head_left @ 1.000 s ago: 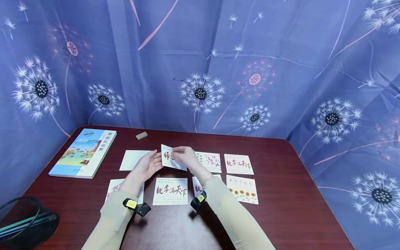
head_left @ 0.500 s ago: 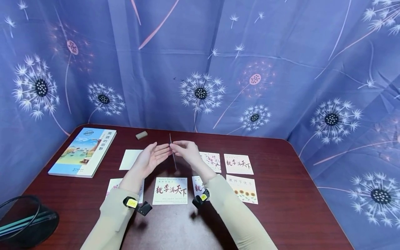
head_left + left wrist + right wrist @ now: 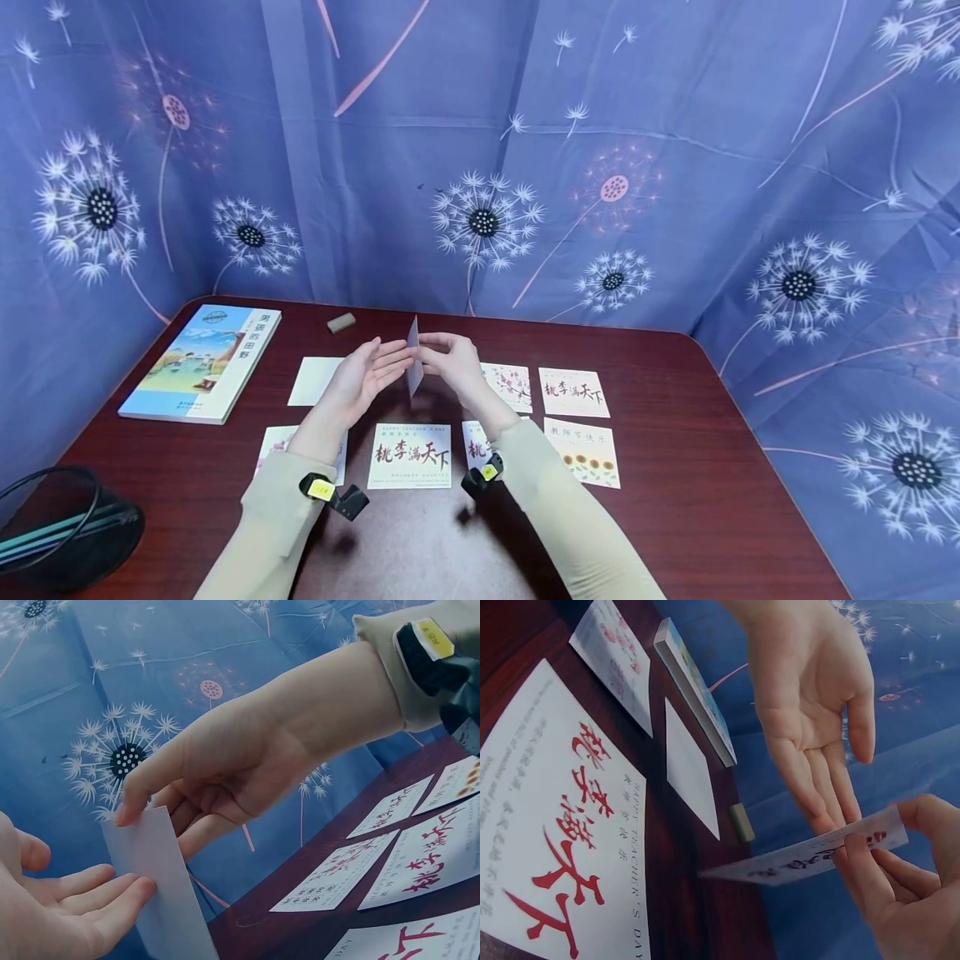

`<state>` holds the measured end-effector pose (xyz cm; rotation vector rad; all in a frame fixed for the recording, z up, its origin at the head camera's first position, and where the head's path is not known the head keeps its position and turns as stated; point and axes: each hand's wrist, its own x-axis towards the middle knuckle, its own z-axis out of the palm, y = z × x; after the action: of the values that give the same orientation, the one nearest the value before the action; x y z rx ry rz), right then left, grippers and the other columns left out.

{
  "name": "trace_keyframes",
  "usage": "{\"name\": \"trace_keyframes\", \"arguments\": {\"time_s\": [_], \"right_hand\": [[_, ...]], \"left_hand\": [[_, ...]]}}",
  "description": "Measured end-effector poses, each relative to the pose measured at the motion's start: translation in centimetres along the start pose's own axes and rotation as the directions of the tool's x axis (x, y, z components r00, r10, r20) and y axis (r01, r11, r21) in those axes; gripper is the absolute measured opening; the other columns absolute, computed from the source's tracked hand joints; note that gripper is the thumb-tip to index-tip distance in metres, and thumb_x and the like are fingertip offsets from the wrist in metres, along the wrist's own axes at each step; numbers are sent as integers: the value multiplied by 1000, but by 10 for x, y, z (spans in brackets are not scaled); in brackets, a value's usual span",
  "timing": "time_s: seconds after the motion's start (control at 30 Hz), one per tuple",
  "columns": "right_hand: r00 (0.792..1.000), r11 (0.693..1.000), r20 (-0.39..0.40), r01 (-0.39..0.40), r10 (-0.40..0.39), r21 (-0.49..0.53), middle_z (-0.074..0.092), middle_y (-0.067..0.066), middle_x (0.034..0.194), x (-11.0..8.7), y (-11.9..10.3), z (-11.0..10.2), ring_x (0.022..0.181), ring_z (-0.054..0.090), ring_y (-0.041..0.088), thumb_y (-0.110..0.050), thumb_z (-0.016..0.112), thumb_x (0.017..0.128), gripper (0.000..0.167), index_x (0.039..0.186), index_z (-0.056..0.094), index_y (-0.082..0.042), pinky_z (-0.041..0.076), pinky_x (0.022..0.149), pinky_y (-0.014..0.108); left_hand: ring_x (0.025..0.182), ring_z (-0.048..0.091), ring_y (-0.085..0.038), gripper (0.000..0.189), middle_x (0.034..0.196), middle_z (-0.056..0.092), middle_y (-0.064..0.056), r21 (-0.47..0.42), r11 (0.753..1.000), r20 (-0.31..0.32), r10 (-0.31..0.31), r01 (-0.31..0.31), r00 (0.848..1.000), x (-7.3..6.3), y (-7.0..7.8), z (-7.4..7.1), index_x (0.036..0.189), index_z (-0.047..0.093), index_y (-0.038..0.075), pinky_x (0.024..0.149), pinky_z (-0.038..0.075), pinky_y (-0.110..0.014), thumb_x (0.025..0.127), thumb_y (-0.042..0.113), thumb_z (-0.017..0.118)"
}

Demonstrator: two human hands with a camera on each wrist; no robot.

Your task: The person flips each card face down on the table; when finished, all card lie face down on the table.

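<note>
A thin square card (image 3: 413, 333) stands nearly edge-on above the table in the head view. My right hand (image 3: 453, 367) pinches it near its edge between thumb and fingers. Its plain white back (image 3: 176, 907) faces my left side, while the red lettering on its front (image 3: 810, 862) shows in the right wrist view. My left hand (image 3: 356, 383) is palm up with the fingers extended, the fingertips right at the card's back. Below lie a card with red characters (image 3: 408, 458) and a blank white card (image 3: 313, 382), partly covered by my left hand.
To the right lie a sunflower card (image 3: 581, 450), a red-lettered card (image 3: 573, 392) and a blossom card (image 3: 510, 385). Partly behind my left forearm is another card (image 3: 274, 440). A book (image 3: 198, 362), an eraser (image 3: 341, 323) and a black pen holder (image 3: 90, 533) stand left.
My right hand has turned the card from its lettered face toward the head camera to nearly edge-on, then slightly further. My left hand keeps its fingers at the card.
</note>
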<state>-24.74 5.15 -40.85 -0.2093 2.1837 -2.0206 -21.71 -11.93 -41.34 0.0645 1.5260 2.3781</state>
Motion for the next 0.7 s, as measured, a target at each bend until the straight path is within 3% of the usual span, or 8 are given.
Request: {"name": "trace_keyframes", "arguments": {"time_s": [0.33,0.7], "right_hand": [[984,997,-162,-70,72,17,70,25,107,5,13,-8,78,66,11,1,60,86,32,116,65,10,61,75,29],[973,988,-170,-153,157,37,67,12,95,4,46,-16,78,64,12,1,56,89,34,121,59,13,59,75,26]], "left_hand": [[145,29,-37,55,155,25,-31,-3,1000,-50,-3,3,999,1,-3,-5,151,19,-10,121,24,-37,109,25,17],[145,23,-43,55,155,20,-35,42,993,-27,-106,107,994,7,-19,-15,150,15,-14,121,22,-41,108,22,15]]}}
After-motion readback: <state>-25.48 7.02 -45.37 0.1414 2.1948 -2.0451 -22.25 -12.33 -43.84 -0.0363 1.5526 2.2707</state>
